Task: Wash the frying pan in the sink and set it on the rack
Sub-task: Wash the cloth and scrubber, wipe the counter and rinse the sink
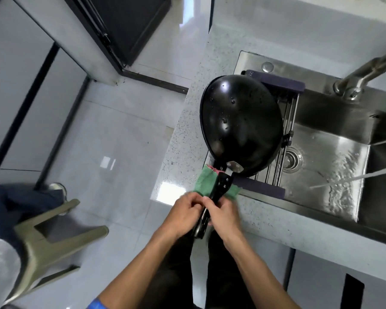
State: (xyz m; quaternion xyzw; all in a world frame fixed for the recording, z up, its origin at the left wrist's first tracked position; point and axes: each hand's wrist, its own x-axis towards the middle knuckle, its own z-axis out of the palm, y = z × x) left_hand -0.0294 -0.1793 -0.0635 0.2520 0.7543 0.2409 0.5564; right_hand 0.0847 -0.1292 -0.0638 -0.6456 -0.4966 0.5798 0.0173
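Note:
The black frying pan (241,123) lies upside down, wet with droplets, on the metal rack (283,121) that spans the left end of the steel sink (334,166). Its black handle (218,190) points toward me over the counter edge. A green cloth (204,181) lies under the handle at the rack's near end. My left hand (185,214) and my right hand (226,214) are both closed around the handle, one on each side.
The faucet (361,74) stands at the sink's far right, and water streams across the basin near the drain (291,160). The speckled counter (183,139) borders the sink. A stool (51,237) and another person's leg stand on the tiled floor at left.

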